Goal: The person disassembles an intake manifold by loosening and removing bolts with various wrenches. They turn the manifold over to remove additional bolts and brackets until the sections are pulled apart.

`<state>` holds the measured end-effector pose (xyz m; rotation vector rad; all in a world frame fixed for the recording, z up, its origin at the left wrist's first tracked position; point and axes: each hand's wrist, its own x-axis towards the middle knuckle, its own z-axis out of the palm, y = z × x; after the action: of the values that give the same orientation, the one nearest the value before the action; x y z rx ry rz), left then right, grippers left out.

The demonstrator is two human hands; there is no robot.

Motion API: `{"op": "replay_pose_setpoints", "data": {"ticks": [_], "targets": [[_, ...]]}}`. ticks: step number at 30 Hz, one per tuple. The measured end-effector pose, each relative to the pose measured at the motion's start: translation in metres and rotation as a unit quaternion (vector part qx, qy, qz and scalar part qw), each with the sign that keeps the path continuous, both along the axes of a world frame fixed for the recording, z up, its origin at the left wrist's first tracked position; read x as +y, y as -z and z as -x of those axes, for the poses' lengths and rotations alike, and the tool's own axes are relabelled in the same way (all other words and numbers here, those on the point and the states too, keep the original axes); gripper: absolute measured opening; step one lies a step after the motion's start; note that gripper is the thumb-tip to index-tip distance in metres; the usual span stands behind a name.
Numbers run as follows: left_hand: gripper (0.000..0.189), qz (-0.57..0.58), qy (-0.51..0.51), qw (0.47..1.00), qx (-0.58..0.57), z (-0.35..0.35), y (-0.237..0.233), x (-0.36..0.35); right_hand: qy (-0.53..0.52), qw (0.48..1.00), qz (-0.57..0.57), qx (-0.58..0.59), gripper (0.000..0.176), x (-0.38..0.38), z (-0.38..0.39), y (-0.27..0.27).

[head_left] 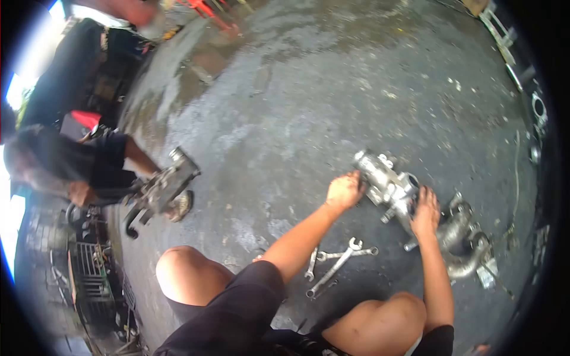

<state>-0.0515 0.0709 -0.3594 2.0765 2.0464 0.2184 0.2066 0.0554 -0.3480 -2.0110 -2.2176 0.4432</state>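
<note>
A silvery cast metal engine part point(383, 178), with round ports and a tubular end, is on or just above the floor in front of me. My left hand point(346, 190) grips its left side, fingers curled against the edge. On the opposite side my right hand point(426, 213) grips it near a round opening, the fingertips pointing away from me. Several combination wrenches point(338, 270) lie between my knees and the part. To the right, close to my right forearm, rests a curved metal pipe assembly point(460, 237).
At left, a bent-over person point(65, 166) holds another metal engine part point(163, 187) with a dark hose. A metal rack point(92, 267) stands at lower left. Red legs of a stand point(214, 18) are at the far side. Metal parts point(538, 110) lie along the right edge.
</note>
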Motion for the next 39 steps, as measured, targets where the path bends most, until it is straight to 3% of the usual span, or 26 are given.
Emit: {"op": "replay_pose_setpoints", "data": {"ticks": [1, 5, 6, 7, 8, 9, 12, 14, 15, 17, 20, 21, 23, 24, 25, 27, 28, 29, 31, 33, 35, 36, 39], "targets": [[0.04, 0.056, 0.011, 0.998, -0.023, 0.001, 0.0, 0.004, -0.007, 1.0, -0.005, -0.003, 0.058, -0.002, -0.004, 0.015], [0.042, 0.061, -0.003, 0.998, -0.025, 0.001, 0.003, 0.001, 0.031, 0.999, 0.018, 0.033, 0.06, -0.007, 0.006, 0.002], [0.047, -0.002, 0.015, 1.0, -0.011, 0.001, 0.009, -0.004, 0.039, 0.998, 0.008, 0.052, 0.06, -0.01, 0.007, 0.002], [0.054, 0.043, 0.024, 0.999, -0.006, 0.001, 0.001, -0.003, 0.045, 0.998, 0.016, 0.041, 0.06, -0.011, 0.007, 0.003], [0.057, -0.002, 0.053, 0.999, -0.007, 0.009, 0.029, 0.0, 0.048, 0.998, 0.021, 0.028, 0.061, -0.009, 0.009, 0.006], [0.052, -0.009, 0.062, 0.998, -0.017, 0.009, 0.023, 0.0, 0.054, 0.998, 0.005, 0.039, 0.061, -0.007, 0.012, 0.014], [0.047, 0.08, 0.076, 0.994, -0.008, 0.003, -0.016, 0.008, 0.055, 0.998, 0.034, -0.001, 0.071, -0.01, 0.011, 0.011], [0.046, 0.23, 0.026, 0.973, 0.002, -0.004, -0.026, 0.017, 0.066, 0.997, 0.027, -0.004, 0.07, -0.011, 0.012, 0.011], [0.044, 0.162, 0.013, 0.987, 0.008, -0.005, -0.014, 0.012, 0.063, 0.998, 0.02, -0.002, 0.069, -0.013, 0.014, 0.016], [0.047, -0.148, 0.018, 0.989, 0.019, -0.01, 0.012, -0.003, 0.074, 0.997, 0.019, -0.005, 0.073, -0.012, 0.018, 0.026], [0.047, -0.126, 0.036, 0.991, -0.009, -0.001, 0.032, 0.004, 0.075, 0.997, 0.03, -0.008, 0.078, -0.014, 0.016, 0.014], [0.047, -0.124, 0.045, 0.991, -0.015, -0.003, 0.017, 0.004, 0.067, 0.997, 0.044, -0.007, 0.077, -0.015, 0.018, 0.004], [0.047, 0.169, 0.021, 0.985, 0.031, -0.005, -0.009, 0.011, 0.073, 0.995, 0.067, -0.016, 0.073, -0.018, 0.015, -0.002], [0.05, 0.186, 0.008, 0.982, 0.022, -0.004, -0.005, 0.012, 0.073, 0.997, 0.039, -0.005, 0.076, -0.017, 0.016, 0.008], [0.05, 0.189, 0.015, 0.982, 0.018, -0.005, 0.001, 0.008, 0.071, 0.997, 0.009, 0.006, 0.08, -0.016, 0.017, 0.016], [0.046, -0.121, 0.009, 0.993, 0.016, -0.004, 0.023, -0.003, 0.077, 0.997, 0.014, -0.007, 0.078, -0.014, 0.016, 0.024], [0.043, -0.199, 0.038, 0.979, 0.002, 0.0, 0.034, -0.001, 0.073, 0.997, 0.005, -0.014, 0.076, -0.015, 0.017, 0.029], [0.043, -0.2, 0.043, 0.979, -0.002, -0.001, 0.03, 0.002, 0.067, 0.998, -0.004, -0.022, 0.073, -0.016, 0.017, 0.03], [0.043, 0.038, 0.029, 0.999, 0.019, 0.0, 0.015, 0.007, 0.072, 0.996, 0.046, -0.007, 0.066, -0.014, 0.018, 0.011], [0.041, 0.025, 0.046, 0.998, 0.019, 0.0, 0.017, 0.011, 0.069, 0.996, 0.051, 0.009, 0.064, -0.014, 0.017, 0.007], [0.045, 0.075, -0.007, 0.997, 0.02, -0.002, 0.014, 0.013, 0.072, 0.996, 0.045, 0.006, 0.063, -0.015, 0.016, 0.012], [0.053, 0.048, -0.009, 0.999, 0.023, -0.007, 0.003, 0.007, 0.067, 0.997, 0.028, 0.0, 0.063, -0.015, 0.015, 0.018], [0.059, 0.015, 0.042, 0.998, 0.032, -0.002, 0.002, 0.006, 0.067, 0.998, -0.01, -0.006, 0.062, -0.016, 0.016, 0.026]]}}
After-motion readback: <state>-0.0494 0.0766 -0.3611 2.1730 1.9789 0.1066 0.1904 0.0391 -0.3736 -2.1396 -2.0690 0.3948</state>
